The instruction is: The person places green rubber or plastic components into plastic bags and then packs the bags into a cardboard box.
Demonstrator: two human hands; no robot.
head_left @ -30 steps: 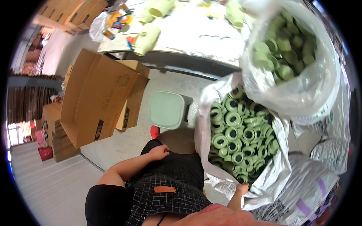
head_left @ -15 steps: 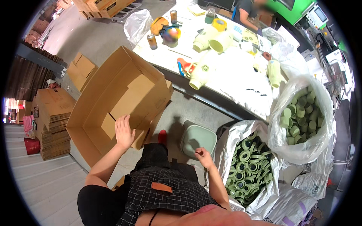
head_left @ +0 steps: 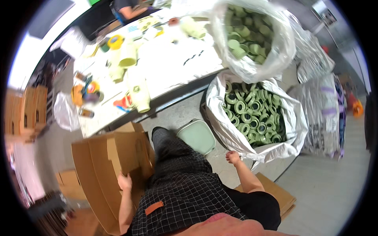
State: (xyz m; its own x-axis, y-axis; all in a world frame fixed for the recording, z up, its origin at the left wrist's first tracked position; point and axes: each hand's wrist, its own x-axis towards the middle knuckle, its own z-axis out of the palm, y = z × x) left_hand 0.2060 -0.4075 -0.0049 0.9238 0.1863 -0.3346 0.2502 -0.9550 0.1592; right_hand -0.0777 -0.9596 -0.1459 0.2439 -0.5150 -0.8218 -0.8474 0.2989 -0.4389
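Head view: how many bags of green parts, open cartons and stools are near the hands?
Bags of green parts: 2, a clear bag on the table and a white bag on the floor by the right hand
Carton at the left hand: 1
Stool: 1
Total: 4

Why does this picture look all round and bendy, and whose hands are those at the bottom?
The camera sits on a person's head and looks down, and its wide lens bends straight edges. The hands belong to that person; there is no machine. The left hand rests on a big brown cardboard box. The right hand is open beside a pale plastic bag full of green rings, holding nothing. A small green stool stands between the box and that bag. Another bag of green parts sits on the white table, along with pale green cups and rolls of tape.
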